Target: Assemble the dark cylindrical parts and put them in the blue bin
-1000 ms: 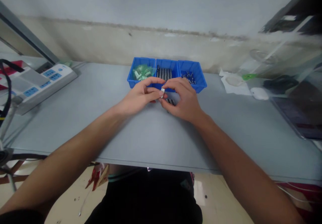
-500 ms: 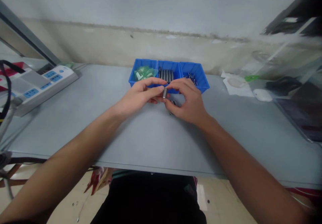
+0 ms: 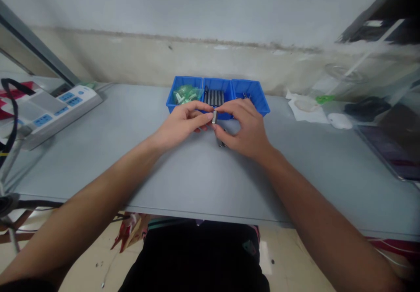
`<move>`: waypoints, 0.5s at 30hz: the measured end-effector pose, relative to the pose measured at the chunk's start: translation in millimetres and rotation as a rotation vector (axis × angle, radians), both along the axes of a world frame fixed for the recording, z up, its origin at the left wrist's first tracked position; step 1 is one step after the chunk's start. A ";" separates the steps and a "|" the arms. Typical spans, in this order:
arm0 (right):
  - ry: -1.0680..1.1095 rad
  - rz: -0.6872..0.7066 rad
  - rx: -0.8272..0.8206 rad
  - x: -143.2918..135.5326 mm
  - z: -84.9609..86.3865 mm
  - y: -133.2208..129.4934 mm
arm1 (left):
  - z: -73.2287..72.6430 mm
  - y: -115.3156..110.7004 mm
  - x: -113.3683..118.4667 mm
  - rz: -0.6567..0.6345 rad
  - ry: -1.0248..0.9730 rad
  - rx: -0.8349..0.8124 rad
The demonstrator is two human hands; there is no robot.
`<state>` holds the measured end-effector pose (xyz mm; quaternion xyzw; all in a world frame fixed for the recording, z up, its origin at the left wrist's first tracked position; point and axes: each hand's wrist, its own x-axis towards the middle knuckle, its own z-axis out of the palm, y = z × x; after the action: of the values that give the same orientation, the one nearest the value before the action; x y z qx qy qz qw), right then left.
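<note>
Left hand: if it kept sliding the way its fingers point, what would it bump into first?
The left hand points rightward, and its fingertips already pinch a small metal piece. Just past that is the right hand, gripping the same piece, so it would probably meet those fingers first. Depth looks about level.

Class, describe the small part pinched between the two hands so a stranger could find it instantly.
Start at the blue tray by the wall on the grey table. In front of it, the left hand and right hand meet; between their fingertips sits a small metal piece, silvery, unlike the tray's green packets.
</note>
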<state>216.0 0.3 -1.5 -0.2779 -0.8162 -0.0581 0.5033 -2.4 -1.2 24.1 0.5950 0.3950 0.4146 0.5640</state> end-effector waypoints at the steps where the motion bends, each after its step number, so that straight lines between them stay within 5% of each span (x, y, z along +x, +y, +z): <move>1: 0.000 0.002 0.003 0.2 -0.1 0.3 | -0.6 0.1 -0.1 -0.002 -0.003 0.008; 15: -0.006 0.005 0.005 0.2 -1.1 0.8 | -4.3 3.0 -1.0 -0.005 -0.057 0.076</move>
<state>216.2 1.1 -2.6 -0.2745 -0.8183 -0.0595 0.5015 -3.4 1.9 19.8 0.6049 0.3610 0.4448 0.5530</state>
